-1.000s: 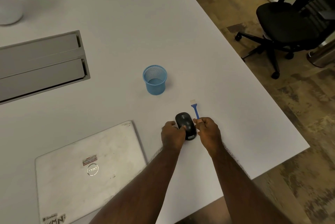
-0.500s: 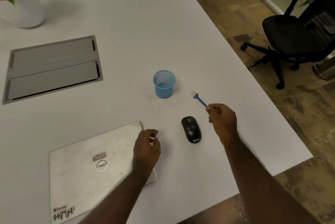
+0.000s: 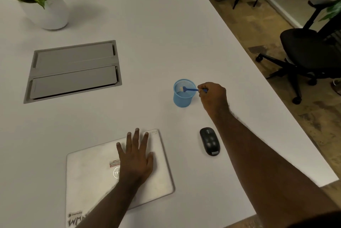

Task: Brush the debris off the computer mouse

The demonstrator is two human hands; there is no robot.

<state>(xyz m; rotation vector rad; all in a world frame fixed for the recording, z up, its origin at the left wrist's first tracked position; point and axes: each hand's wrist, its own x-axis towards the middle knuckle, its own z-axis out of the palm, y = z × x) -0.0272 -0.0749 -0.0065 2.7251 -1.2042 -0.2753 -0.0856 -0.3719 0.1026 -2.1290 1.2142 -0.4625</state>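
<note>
The black computer mouse point(image 3: 210, 141) lies alone on the white table point(image 3: 147, 25), to the left of my right forearm. My right hand point(image 3: 213, 96) pinches the handle of a small blue brush point(image 3: 191, 89), whose pale bristles hang over the mouth of the blue mesh cup point(image 3: 183, 94). My left hand point(image 3: 136, 155) lies flat with spread fingers on the lid of the closed silver laptop point(image 3: 92, 178), well left of the mouse.
A grey cable hatch point(image 3: 73, 69) is set into the table at the left. A white pot with a leafy plant point(image 3: 46, 4) stands at the far left. A black office chair point(image 3: 304, 52) is on the floor beyond the table's right edge.
My left hand let go of the mouse and moved left onto the laptop lid. My right hand carried the brush away from the mouse up to the mesh cup.
</note>
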